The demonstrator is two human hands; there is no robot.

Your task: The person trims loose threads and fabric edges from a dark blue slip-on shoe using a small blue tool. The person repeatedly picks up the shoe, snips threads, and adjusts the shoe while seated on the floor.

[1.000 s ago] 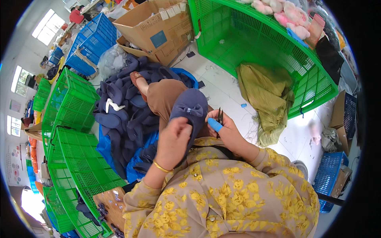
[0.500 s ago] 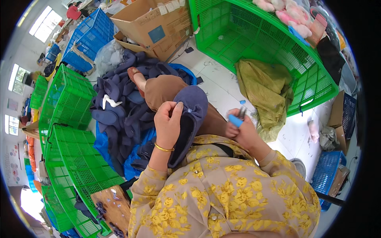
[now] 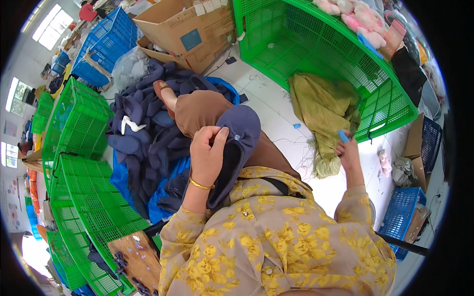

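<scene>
My left hand (image 3: 207, 154) pinches the upper edge of a navy slipper (image 3: 240, 123) near its opening. The slipper stands tilted over my lap, toe pointing away. A small pale-blue piece (image 3: 237, 137) sits at the edge of its opening, beside my thumb. Out to the right, apart from the slipper, my right hand (image 3: 349, 154) is raised with curled fingers. A blue piece (image 3: 343, 136) shows at its fingertips; I cannot tell whether it is a finger covering or a held object.
Navy slippers (image 3: 129, 143) lie heaped on blue sheeting at the left, a white strip on top. Green crates (image 3: 79, 182) line the left; a large green crate (image 3: 316, 47) stands far right, an olive sack (image 3: 323, 106) against it. Cardboard boxes (image 3: 190, 24) stand behind the heap.
My right hand has swung from near the slipper out to the right, taking the blue piece along. My left hand keeps its hold on the slipper.
</scene>
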